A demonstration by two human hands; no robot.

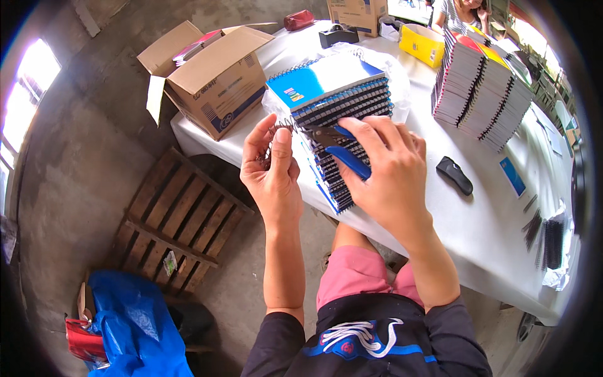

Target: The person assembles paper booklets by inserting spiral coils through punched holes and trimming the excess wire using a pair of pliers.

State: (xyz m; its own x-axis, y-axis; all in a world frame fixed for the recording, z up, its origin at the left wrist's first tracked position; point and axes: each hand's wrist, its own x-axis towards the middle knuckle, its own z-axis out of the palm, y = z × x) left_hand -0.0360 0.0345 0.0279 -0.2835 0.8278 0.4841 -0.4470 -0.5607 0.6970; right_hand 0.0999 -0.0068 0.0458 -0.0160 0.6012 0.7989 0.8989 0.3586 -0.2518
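Note:
My right hand (392,169) is wrapped round a pair of pliers with blue handles (348,162) and dark jaws. The jaws point left, toward my left hand (274,169). Between that hand's thumb and fingers is a dark wire coil (286,123), with more of it in the palm. Just beyond both hands stands a tall stack of spiral-bound notebooks (342,103), the top one with a blue and white cover (314,81). The pliers are in front of the stack's near side; whether the jaws touch the wire cannot be made out.
A white-covered table (433,217) carries an open cardboard box (217,88) at left and stacked bound books (480,94) at right. A black stapler-like object (454,175), blue card (512,176) and loose coils (553,244) lie right. A wooden pallet (179,220) stands lower left; another person (458,16) sits opposite.

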